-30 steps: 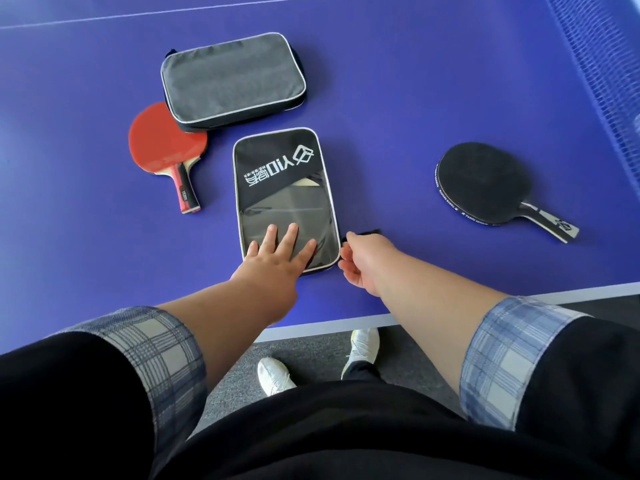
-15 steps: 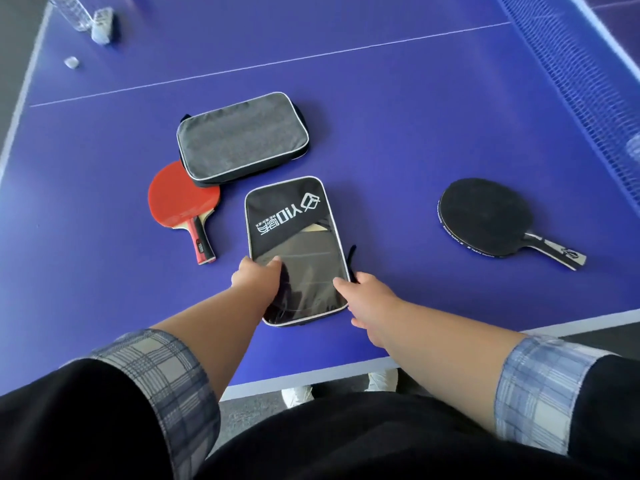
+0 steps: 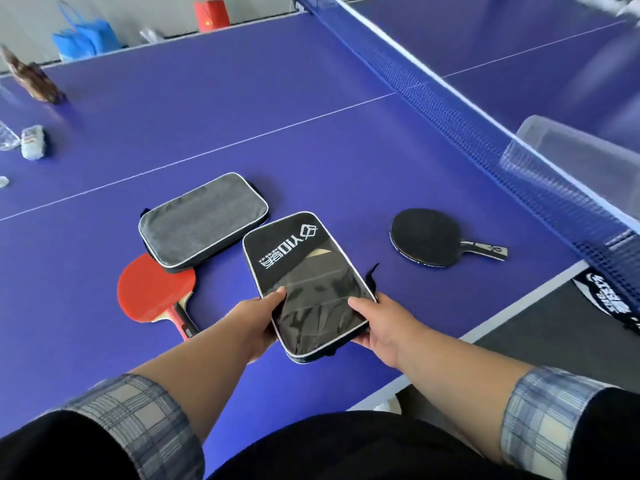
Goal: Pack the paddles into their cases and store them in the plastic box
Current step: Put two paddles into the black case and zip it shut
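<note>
A black paddle case point(image 3: 308, 271) with white lettering is tilted up off the blue table, held at its near end by both hands. My left hand point(image 3: 254, 323) grips its left edge and my right hand point(image 3: 384, 323) grips its right edge. A grey case point(image 3: 202, 221) lies flat behind it on the left. A red paddle point(image 3: 152, 289) lies partly under the grey case's near corner. A black paddle point(image 3: 427, 237) lies on the table to the right. A clear plastic box point(image 3: 581, 147) stands beyond the net at the far right.
The blue net point(image 3: 485, 126) runs diagonally across the right side. The table's white near edge point(image 3: 512, 310) drops to grey floor. Small items point(image 3: 33, 142) sit at the far left of the table. Blue and red bags point(image 3: 86, 38) stand behind it.
Both hands went from pressing and zipping the flat black case to gripping its edges and lifting its near end off the table. The view tilted up, bringing the net and box into sight.
</note>
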Demonstrator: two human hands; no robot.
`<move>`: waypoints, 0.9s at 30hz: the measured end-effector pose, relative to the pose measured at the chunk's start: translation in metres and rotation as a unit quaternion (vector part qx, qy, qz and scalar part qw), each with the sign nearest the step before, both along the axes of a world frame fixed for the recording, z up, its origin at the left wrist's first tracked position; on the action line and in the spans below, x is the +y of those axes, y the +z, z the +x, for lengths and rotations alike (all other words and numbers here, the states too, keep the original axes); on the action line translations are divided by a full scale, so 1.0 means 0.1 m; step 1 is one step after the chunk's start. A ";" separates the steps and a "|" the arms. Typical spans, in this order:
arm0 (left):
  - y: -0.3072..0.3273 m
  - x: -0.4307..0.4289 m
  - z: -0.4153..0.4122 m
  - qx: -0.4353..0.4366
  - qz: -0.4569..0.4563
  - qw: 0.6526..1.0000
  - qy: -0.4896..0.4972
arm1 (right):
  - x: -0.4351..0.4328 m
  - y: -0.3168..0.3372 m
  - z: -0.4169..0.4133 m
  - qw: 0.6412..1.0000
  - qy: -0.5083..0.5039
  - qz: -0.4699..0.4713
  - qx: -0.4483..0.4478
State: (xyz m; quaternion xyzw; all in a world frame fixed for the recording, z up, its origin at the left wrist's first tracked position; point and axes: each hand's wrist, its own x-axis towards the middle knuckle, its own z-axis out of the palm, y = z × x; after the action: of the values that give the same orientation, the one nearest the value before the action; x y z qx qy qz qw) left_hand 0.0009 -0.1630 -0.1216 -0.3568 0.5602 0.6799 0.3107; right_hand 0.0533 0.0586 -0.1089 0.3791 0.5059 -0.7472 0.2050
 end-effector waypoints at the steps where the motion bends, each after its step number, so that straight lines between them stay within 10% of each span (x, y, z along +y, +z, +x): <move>1: 0.07 0.08 -0.05 0.014 0.018 1.000 -0.008 | 0.05 0.08 -0.01 0.999 -0.038 -0.006 0.007; 8: 0.59 1.00 -0.34 0.102 0.073 0.991 -0.054 | 0.48 0.51 -0.04 0.969 -0.221 -0.094 0.060; 27: 0.25 3.88 -1.84 0.084 -0.038 0.995 -0.026 | 3.50 0.02 -1.01 0.979 -0.204 -0.005 0.017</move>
State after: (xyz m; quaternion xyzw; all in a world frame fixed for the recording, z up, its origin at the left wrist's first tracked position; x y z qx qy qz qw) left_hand -0.1834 0.2252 -0.0970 -0.2954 0.6186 0.6774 0.2667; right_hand -0.0473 0.4088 -0.1068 0.4606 0.4173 -0.7823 0.0414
